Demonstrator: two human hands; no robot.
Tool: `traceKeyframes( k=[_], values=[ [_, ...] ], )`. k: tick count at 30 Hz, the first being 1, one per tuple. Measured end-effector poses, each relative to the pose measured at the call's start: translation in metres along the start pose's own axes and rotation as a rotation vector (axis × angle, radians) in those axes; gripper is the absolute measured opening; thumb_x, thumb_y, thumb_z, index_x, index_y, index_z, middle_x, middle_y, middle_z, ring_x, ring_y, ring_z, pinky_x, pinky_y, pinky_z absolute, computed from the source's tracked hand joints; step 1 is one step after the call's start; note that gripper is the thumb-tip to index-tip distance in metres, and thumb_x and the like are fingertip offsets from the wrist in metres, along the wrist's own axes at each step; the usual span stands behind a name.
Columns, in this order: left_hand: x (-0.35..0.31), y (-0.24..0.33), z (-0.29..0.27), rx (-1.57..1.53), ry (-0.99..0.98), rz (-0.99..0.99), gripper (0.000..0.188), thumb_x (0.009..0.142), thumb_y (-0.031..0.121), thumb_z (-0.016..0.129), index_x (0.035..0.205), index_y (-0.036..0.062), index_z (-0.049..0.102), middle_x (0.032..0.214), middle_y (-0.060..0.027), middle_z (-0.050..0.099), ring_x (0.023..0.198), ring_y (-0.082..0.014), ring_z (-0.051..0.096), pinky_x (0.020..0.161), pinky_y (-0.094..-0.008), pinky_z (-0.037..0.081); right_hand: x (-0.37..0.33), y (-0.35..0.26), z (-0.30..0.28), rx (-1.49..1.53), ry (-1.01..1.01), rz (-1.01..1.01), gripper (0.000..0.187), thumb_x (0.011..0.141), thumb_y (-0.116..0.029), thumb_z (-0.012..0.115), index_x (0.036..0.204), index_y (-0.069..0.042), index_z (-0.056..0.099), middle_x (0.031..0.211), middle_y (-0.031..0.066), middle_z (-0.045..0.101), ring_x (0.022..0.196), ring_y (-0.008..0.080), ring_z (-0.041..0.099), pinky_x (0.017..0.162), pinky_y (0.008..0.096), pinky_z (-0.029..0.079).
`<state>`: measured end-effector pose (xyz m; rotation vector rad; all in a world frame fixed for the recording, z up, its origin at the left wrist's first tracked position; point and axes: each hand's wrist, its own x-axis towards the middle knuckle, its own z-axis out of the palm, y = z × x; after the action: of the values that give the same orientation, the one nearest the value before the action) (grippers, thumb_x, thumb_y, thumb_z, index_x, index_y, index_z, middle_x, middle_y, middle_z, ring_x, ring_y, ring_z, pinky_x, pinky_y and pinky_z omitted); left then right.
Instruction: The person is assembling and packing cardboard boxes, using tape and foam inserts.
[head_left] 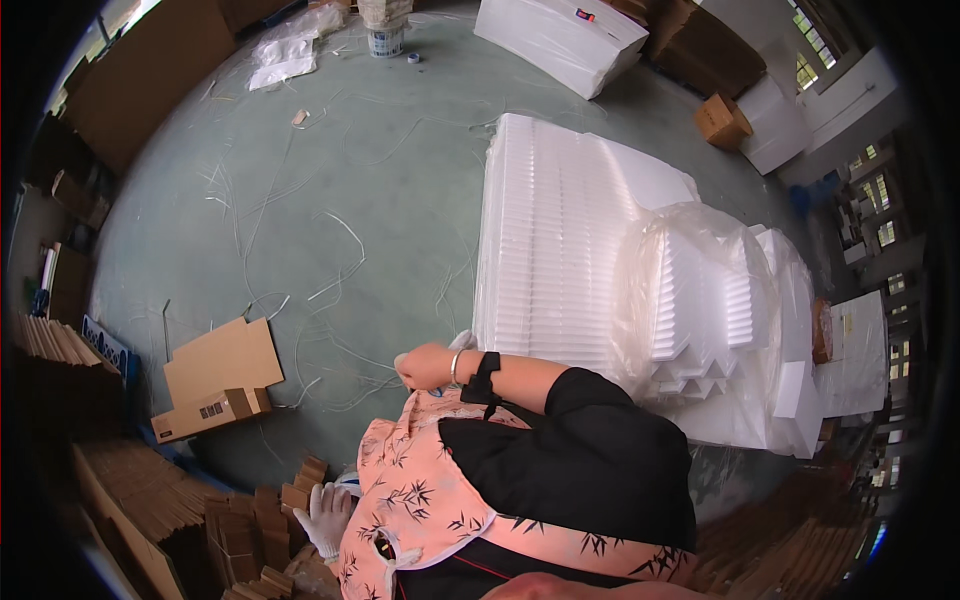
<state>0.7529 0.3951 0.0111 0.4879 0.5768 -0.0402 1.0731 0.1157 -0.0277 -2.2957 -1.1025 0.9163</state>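
Observation:
My left hand (327, 518), in a white glove, has its fingers spread beside upright folded cardboard pieces (308, 478) at the lower left. Nothing shows in its grasp. My right hand (425, 368) is curled closed in front of my pink apron (400, 490), which has dark leaf prints. A silver bracelet (455, 366) and a black band (484, 382) circle that wrist. Small whitish bits show at its knuckles and just beyond the wrist; what the fingers hold, if anything, is hidden.
A large stack of white foam sheets (545, 240), partly under clear plastic film (640, 270), stands to the right. Left lies a flattened cardboard box (225, 365). Loose clear straps (345, 250) litter the green floor. More bundled cardboard (140, 490) fills the lower left; a bucket (386, 40) stands far ahead.

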Motion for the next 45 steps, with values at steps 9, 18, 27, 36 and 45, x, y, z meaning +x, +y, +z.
traceKeyframes(
  k=[9, 18, 27, 36, 45],
  values=[
    [0.088, 0.104, 0.014, 0.176, 0.120, -0.064, 0.076, 0.094, 0.064, 0.028, 0.141, 0.0055, 0.034, 0.137, -0.0128, 0.045, 0.128, -0.0272, 0.040, 0.111, -0.0441, 0.024, 0.123, -0.010, -0.063, -0.086, -0.012, -0.102, 0.022, 0.079, -0.023, 0.055, 0.083, -0.003, 0.065, 0.077, 0.0160, 0.065, 0.075, 0.0365, 0.063, 0.067, 0.0481, 0.050],
    [0.188, 0.189, -0.016, 0.130, 0.177, -0.156, 0.076, 0.089, 0.066, 0.044, 0.129, 0.0021, 0.047, 0.117, -0.0142, 0.056, 0.109, -0.0307, 0.052, 0.103, -0.0471, 0.037, 0.131, 0.007, -0.068, -0.014, 0.069, 0.190, 0.023, 0.079, -0.023, 0.056, 0.083, -0.003, 0.065, 0.080, 0.0167, 0.065, 0.077, 0.0374, 0.063, 0.068, 0.0492, 0.050],
    [0.226, 0.282, -0.030, 0.162, 0.082, -0.204, 0.072, 0.091, 0.063, 0.040, 0.129, 0.0018, 0.048, 0.120, -0.0170, 0.058, 0.103, -0.0303, 0.058, 0.101, -0.0473, 0.041, 0.178, -0.040, -0.030, 0.029, 0.045, 0.362, 0.025, 0.078, -0.024, 0.056, 0.086, -0.003, 0.066, 0.083, 0.0171, 0.066, 0.079, 0.0376, 0.063, 0.069, 0.0486, 0.050],
    [0.173, 0.318, -0.116, 0.072, 0.325, -0.099, 0.073, 0.090, 0.066, 0.040, 0.081, -0.0010, 0.066, 0.109, -0.0140, 0.063, 0.069, -0.0227, 0.051, 0.067, -0.0312, 0.044, 0.279, -0.092, -0.033, -0.090, -0.103, 0.184, 0.025, 0.078, -0.025, 0.057, 0.086, -0.003, 0.067, 0.082, 0.0167, 0.066, 0.079, 0.0377, 0.064, 0.069, 0.0481, 0.050],
    [0.086, 0.265, -0.181, -0.295, 0.738, 0.189, 0.074, 0.093, 0.063, 0.035, 0.069, -0.0005, 0.064, 0.093, -0.0184, 0.067, 0.082, -0.0303, 0.061, 0.085, -0.0447, 0.049, 0.442, -0.136, -0.064, -0.266, -0.345, -0.029, 0.023, 0.079, -0.023, 0.057, 0.083, -0.005, 0.070, 0.086, 0.0158, 0.069, 0.081, 0.0341, 0.067, 0.071, 0.0437, 0.053]
  ],
)
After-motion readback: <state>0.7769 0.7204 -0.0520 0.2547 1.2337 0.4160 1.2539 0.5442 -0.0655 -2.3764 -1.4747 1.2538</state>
